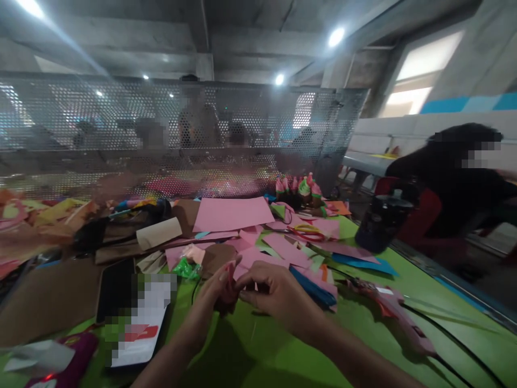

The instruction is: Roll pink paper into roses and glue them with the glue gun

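My left hand point(210, 295) is closed around a small pink and brown craft piece point(229, 291), held just above the green table point(242, 355). The fingers of my right hand point(278, 291) are bent in a pinch at the right side of that piece. Its lower part looks brown, and my fingers hide much of its shape. Beyond my hands lie a pink sheet point(234, 215) and scattered pink offcuts. Left of my left hand is a crumpled shiny green bit point(187, 267). A dark blue object point(313, 288) rests behind my right hand.
A pink glue gun point(407, 320) with a black cable lies right. Scissors point(309, 233), small cupcake-like crafts point(307, 188) and a dark tumbler point(382, 221) stand farther back. A lit phone point(149, 323) is at left. Behind is a perforated metal partition point(250, 108); a person point(448, 167) sits right.
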The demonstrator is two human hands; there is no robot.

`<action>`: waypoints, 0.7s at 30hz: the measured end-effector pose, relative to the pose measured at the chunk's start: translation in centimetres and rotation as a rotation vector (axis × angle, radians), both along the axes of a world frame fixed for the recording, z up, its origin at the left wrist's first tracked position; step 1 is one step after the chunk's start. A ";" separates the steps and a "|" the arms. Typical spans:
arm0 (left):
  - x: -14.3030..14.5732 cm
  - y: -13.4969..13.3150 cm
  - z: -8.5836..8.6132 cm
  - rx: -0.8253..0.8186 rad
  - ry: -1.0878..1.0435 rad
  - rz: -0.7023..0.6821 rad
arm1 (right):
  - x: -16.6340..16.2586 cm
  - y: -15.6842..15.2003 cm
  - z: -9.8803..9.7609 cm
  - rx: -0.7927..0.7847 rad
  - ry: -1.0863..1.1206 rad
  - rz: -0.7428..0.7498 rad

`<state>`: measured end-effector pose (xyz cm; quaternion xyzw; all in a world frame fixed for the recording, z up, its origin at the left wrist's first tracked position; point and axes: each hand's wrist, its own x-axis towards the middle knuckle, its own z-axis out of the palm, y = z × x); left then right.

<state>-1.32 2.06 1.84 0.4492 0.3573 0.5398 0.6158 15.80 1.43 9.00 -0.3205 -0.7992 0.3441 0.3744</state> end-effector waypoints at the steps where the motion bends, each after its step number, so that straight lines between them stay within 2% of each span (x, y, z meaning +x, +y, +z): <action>1: 0.1 0.1 -0.3 0.014 0.008 0.028 | 0.0 0.0 -0.3 0.007 -0.011 -0.007; 3: 0.2 0.2 -0.6 0.026 0.024 0.036 | 0.0 -0.1 -0.7 0.032 -0.039 -0.022; 6: -0.1 0.0 -0.8 0.011 0.060 -0.052 | 0.2 -0.2 -0.9 0.083 -0.046 0.009; 12: -0.7 -1.3 0.4 0.023 0.093 -0.185 | 0.7 -0.4 -0.8 0.078 -0.008 0.029; 21: -0.4 -2.0 1.6 -0.007 0.105 -0.149 | 0.9 -0.5 -0.7 0.107 -0.047 0.010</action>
